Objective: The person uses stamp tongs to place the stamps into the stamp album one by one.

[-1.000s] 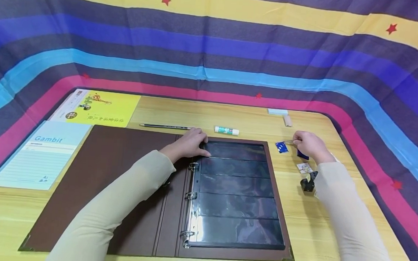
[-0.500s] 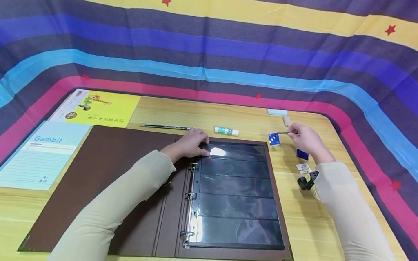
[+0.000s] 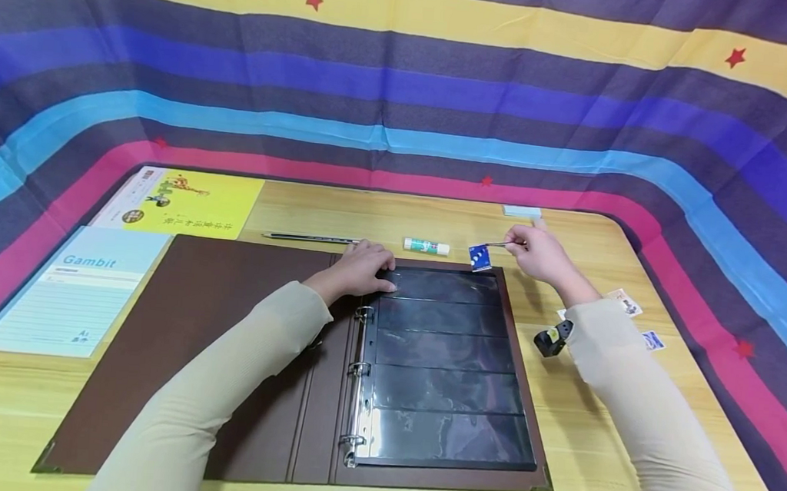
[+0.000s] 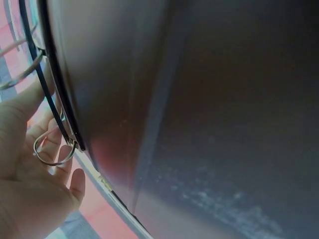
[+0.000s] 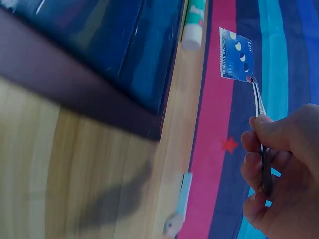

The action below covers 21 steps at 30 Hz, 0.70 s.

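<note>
A brown ring binder lies open, with a black pocket page on its right side. My left hand rests on that page's upper left corner, thumb on the top pocket. In the left wrist view, the left hand's fingers lie loosely bent beyond the metal rings. Metal tweezers are pinched between thumb and fingers of my right hand. Their tips grip a blue postage stamp with moon phases by one corner. This stamp hangs over the page's upper right corner.
Behind the binder lie a pencil and a glue stick. Loose stamps lie at right, partly hidden by the sleeve. A yellow book and a Gambit notebook are at left. A pale blue block sits at the back.
My right hand has moved left with the tweezers, carrying the blue stamp from the table at right to above the page's corner. The left hand stays nearly still.
</note>
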Tool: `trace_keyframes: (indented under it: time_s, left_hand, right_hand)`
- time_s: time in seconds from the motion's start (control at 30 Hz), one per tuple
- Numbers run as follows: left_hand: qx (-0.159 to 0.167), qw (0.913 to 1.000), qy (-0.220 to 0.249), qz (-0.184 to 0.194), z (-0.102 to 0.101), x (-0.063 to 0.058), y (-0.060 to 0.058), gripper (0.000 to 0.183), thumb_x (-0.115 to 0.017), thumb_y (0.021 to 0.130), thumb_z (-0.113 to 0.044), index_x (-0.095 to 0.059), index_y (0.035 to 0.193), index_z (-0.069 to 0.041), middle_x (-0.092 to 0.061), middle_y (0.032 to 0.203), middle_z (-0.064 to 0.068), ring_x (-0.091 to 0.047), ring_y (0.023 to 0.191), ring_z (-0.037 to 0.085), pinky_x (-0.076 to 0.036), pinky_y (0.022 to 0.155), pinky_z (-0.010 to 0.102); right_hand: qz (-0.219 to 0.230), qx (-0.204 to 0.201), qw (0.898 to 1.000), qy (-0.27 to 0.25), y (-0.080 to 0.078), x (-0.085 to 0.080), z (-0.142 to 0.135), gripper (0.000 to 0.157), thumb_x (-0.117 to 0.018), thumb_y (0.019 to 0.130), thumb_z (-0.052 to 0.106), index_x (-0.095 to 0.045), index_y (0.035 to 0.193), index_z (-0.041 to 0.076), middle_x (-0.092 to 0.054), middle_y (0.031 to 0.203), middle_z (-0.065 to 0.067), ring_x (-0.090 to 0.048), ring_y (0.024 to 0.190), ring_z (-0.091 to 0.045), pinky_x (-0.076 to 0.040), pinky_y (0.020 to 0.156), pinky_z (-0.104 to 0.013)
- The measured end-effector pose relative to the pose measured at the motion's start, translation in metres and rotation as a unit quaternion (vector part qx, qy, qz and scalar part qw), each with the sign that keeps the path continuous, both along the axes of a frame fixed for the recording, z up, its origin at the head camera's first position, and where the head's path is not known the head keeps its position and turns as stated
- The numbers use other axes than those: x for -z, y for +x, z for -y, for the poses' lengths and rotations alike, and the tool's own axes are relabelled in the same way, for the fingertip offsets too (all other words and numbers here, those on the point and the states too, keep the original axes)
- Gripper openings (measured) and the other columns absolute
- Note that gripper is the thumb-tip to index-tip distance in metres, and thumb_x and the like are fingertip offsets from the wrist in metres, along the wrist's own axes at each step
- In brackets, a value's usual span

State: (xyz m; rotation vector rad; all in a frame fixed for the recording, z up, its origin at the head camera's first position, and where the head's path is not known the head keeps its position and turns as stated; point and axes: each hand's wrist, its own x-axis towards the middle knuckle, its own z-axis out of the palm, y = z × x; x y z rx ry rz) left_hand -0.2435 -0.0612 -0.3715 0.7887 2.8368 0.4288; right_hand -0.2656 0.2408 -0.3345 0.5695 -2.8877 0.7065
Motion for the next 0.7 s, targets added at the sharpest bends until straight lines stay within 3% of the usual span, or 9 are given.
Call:
trace_keyframes:
  time_s: [0.13,0.27,0.7]
  left_hand:
    - [-0.009,0.9999,0.009,0.006,-0.001,0.003,-0.002,0.032,-0.057,0.074,-0.038,-0.049,0.097,-0.016,-0.045,0.093,-0.004,-0.033,0.089,0.016,-0.021,0.080,0.036]
    - [-0.020,0.9991,0.031,0.021,-0.001,0.003,-0.002,0.033,-0.058,0.074,-0.036,-0.050,0.098,-0.015,-0.046,0.094,-0.003,-0.033,0.091,0.017,-0.020,0.081,0.036]
    - [-0.033,0.9976,0.050,0.036,-0.004,0.004,-0.004,0.027,-0.060,0.074,-0.031,-0.049,0.092,-0.014,-0.044,0.093,-0.003,-0.033,0.089,0.018,-0.022,0.079,0.036]
  right_hand:
    - [0.006,-0.012,1.000,-0.006,0.001,0.000,0.016,0.005,-0.048,0.081,0.003,-0.052,0.078,0.002,-0.054,0.075,-0.009,-0.047,0.070,-0.021,-0.026,0.085,-0.037]
    - [0.037,0.000,0.999,-0.017,0.001,0.001,0.033,0.007,-0.046,0.083,0.007,-0.052,0.083,0.003,-0.052,0.078,-0.008,-0.043,0.067,-0.022,-0.035,0.061,-0.034]
    - [0.045,0.024,0.999,-0.003,-0.005,0.010,0.085,0.006,-0.047,0.081,0.008,-0.051,0.078,0.007,-0.044,0.066,-0.004,-0.041,0.063,-0.020,-0.032,0.058,-0.031]
